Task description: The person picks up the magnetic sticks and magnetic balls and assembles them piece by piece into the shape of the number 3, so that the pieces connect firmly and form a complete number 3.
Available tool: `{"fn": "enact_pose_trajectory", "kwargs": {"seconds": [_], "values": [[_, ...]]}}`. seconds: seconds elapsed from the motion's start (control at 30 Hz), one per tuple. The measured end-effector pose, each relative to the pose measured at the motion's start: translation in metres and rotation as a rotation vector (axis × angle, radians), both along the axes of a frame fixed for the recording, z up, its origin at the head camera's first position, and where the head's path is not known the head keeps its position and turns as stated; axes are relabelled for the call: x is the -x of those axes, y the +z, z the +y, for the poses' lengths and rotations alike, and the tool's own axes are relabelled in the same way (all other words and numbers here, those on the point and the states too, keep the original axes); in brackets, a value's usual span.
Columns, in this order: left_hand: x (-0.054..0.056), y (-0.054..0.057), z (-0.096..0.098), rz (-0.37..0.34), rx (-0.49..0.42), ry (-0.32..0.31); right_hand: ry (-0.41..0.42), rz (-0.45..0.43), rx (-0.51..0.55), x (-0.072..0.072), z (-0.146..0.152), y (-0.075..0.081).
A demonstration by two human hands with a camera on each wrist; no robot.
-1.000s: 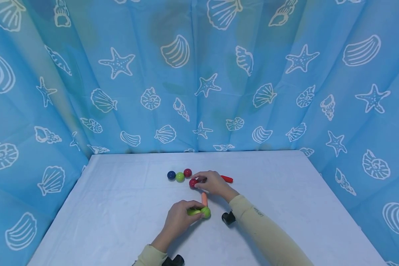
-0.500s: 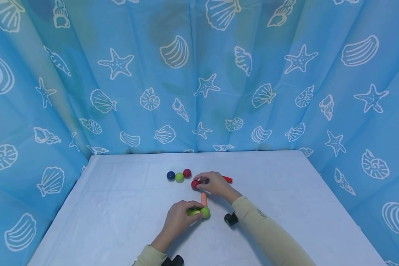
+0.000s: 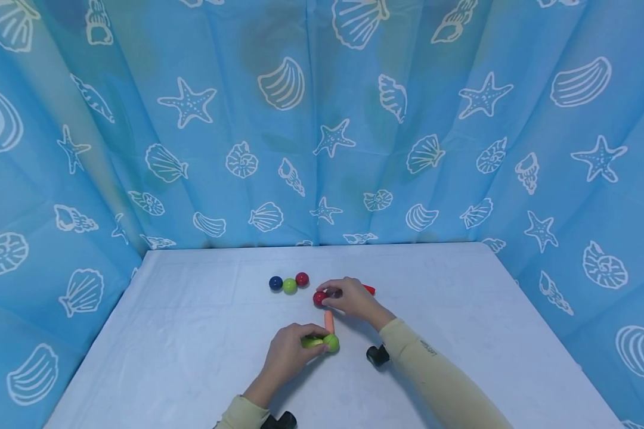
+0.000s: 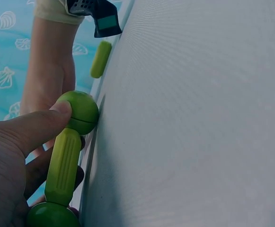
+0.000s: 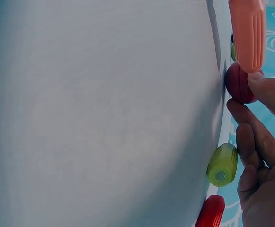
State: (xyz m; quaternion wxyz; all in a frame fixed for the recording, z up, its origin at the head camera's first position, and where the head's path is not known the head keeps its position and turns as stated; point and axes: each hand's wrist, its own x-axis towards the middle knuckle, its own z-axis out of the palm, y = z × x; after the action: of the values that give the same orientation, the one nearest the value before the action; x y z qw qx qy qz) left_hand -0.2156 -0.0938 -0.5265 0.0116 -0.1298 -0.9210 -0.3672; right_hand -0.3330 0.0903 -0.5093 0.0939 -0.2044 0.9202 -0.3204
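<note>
Nearest of all, a black wrist device (image 3: 280,420) is being worn at the left cuff, above a worktop (image 3: 193,357) that is being covered by white cloth. By the left hand (image 3: 291,353), a green ball-and-rod piece (image 4: 64,163) is being held between thumb and curled fingers, its ribbed rod being flanked by a green ball at each end; in the left wrist view the thumb is being pressed against the upper ball. Just beyond this piece, an orange rod (image 3: 329,322) is being pointed toward the back; whether it is being joined to the green ball cannot be told. On the right, another black device (image 3: 378,356) is being worn at a beige sleeve (image 3: 434,369). Farther off, by the right hand (image 3: 351,300), a red ball (image 3: 319,298) is being pinched between thumb and fingers, near the orange rod's far end. Beside that hand, a loose green rod (image 5: 222,165) is being shown in the right wrist view, and a red rod (image 3: 370,290) is being partly hidden. Beyond and to the left, a dark blue ball (image 3: 276,283), a lime ball (image 3: 290,286) and a second red ball (image 3: 302,279) are being seen close together in a short row. Behind everything, the worktop is being enclosed by a blue curtain (image 3: 306,199) printed with white shells and starfish.
</note>
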Motion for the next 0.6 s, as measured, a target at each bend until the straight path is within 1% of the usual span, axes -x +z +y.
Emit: {"fn": "enact_pose_trajectory", "kwargs": {"seconds": [0.37, 0.6], "values": [[0.0007, 0.0001, 0.0002, -0.007, 0.006, -0.002, -0.001, 0.027, -0.009, 0.0004, 0.0042, -0.0020], [0.0012, -0.0001, 0.0001, -0.018, 0.001, -0.003, 0.002, 0.032, -0.003, -0.0039, 0.0078, 0.0010]]}}
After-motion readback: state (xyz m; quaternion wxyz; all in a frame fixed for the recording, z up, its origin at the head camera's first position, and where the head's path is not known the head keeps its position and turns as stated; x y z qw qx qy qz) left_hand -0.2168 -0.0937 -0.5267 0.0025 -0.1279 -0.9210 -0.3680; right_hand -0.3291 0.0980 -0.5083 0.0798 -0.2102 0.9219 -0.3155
